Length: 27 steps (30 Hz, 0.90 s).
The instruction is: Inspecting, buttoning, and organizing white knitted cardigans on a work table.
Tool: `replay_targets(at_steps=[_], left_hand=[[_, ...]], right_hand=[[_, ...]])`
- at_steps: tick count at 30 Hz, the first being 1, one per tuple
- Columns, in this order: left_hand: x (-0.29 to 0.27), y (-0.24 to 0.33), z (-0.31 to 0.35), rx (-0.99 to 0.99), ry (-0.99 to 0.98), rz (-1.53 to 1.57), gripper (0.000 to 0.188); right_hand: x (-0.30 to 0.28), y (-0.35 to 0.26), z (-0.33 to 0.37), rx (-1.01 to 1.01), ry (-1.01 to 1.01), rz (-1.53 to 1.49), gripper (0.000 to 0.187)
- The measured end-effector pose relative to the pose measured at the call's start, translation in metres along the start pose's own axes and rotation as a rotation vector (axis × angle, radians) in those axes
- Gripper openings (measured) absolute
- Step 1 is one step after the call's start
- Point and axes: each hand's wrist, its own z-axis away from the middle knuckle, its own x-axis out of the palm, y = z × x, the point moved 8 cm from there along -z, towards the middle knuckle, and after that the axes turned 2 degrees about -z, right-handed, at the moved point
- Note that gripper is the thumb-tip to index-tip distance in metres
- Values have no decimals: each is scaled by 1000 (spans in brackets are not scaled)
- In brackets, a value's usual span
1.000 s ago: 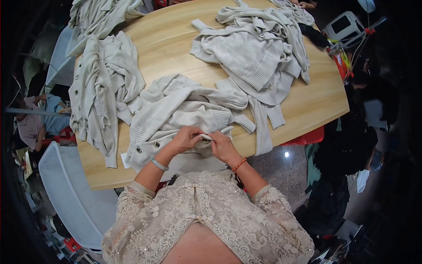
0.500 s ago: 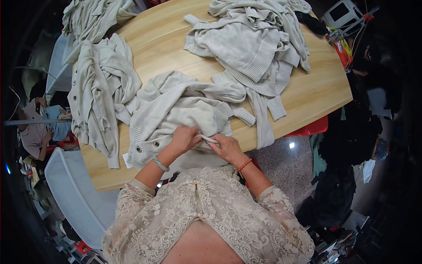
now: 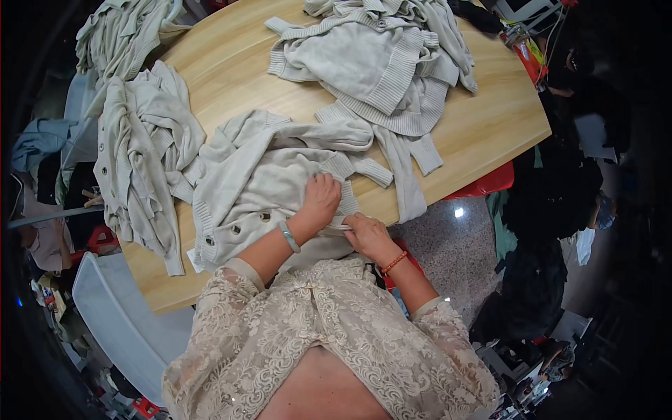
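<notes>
A cream knitted cardigan (image 3: 283,171) with dark buttons and ribbed edges lies bunched at the table's near edge. My left hand (image 3: 323,198), wearing a pale green bangle, rests on its body beside the ribbed band, with fingers curled down into the knit. To the right and nearer me, my right hand (image 3: 369,236), a red bead bracelet at its wrist, pinches the cardigan's edge between thumb and fingers. The two hands are a little apart. What lies under my left fingertips is hidden.
More cream cardigans lie in a pile (image 3: 371,63) at the far right and a heap (image 3: 143,161) on the left of the wooden table (image 3: 231,63). A white plastic bin (image 3: 119,322) stands at lower left. A red stool (image 3: 484,183) sits under the right edge.
My left hand has left the edge it held beside my right hand and moved up and right onto the cardigan's body. The right hand still pinches the edge. The whole view has shifted slightly.
</notes>
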Motion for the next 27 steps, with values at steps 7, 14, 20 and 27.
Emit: replay_targets(at_steps=[7, 14, 20, 27], left_hand=[[22, -96, -11, -428, 4, 1481, 21], [-58, -85, 1, -183, 590, 450, 27], [-8, -34, -24, -39, 212, 290, 10], [12, -37, -34, -92, 93, 270, 9]], right_hand=[[-15, 12, 2, 23, 83, 61, 13], [-34, 14, -20, 83, 166, 178, 11], [-38, 5, -33, -54, 192, 132, 9], [-43, 5, -41, -8, 212, 152, 14]])
